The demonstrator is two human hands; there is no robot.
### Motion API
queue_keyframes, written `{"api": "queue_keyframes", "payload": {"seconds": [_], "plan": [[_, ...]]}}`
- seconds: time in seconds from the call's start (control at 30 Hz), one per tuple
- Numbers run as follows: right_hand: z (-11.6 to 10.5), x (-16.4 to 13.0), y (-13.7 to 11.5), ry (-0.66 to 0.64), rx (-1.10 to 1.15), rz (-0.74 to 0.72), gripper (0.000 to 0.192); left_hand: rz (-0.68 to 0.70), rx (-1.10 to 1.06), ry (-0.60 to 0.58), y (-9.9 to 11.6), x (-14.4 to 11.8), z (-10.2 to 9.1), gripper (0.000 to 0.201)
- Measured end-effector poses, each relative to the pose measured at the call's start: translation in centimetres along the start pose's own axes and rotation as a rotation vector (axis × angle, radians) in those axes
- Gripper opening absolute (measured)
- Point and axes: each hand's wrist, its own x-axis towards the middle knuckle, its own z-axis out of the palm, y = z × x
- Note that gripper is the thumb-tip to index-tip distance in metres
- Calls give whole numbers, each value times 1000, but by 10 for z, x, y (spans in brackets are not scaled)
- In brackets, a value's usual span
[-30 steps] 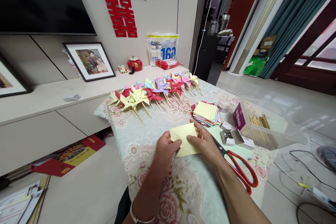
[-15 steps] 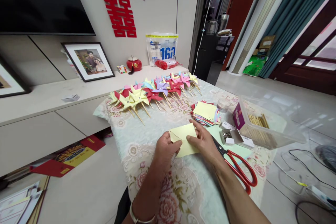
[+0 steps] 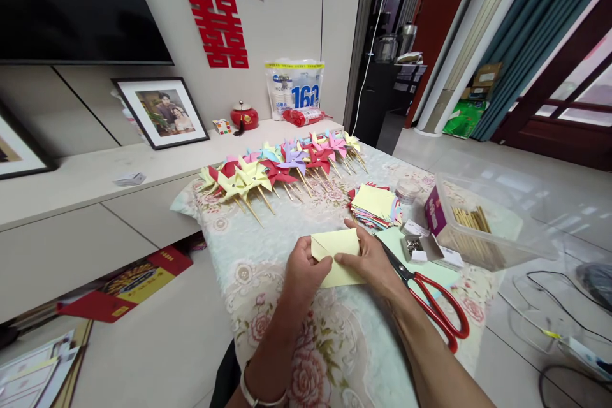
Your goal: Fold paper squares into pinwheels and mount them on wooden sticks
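1. From where I stand, a good many pinwheels (image 3: 292, 159) look finished, bunched along the far side of the cloth-covered counter (image 3: 275, 226).
2. The pale yellow sheet (image 3: 340, 242) is between the two hands over the near part: the left hand (image 3: 306, 271) pinches one side, the right hand (image 3: 370, 261) grips the other.
3. That piece seems early on; a slanting line shows, fold or edge I can't tell, and no pin or stick.
4. Plenty seems left: stacked paper squares (image 3: 375, 203), boxed metal pins (image 3: 414, 246), loose sticks (image 3: 471, 221).
5. Red-handled scissors (image 3: 406, 275) lie unheld beside the right forearm.
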Motion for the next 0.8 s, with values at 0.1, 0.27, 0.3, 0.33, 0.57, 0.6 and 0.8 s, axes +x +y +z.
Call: {"api": "queue_keyframes", "payload": {"seconds": [0.1,0.27,0.3,0.33,0.57,0.6,0.8], "plan": [[1,0,0,18,36,0,97,-12,-52,11,0,0,0,56],[4,-5,-6,31,180,-2,99,-86,-255,-137,2,-4,0,51],[5,-5,-6,30,202,-10,98,-105,-280,-178,3,-5,0,51],[5,-6,-6,28,213,-20,97,-121,-297,-206,4,-6,0,50],[6,-3,1,-23,172,-63,87,-98,-292,-182,9,-8,0,47],[6,-3,2,-22,166,-62,87,-92,-278,-172,9,-8,0,46],[7,-4,-1,-12,140,-56,83,-87,-222,-130,9,-8,0,45]]}}
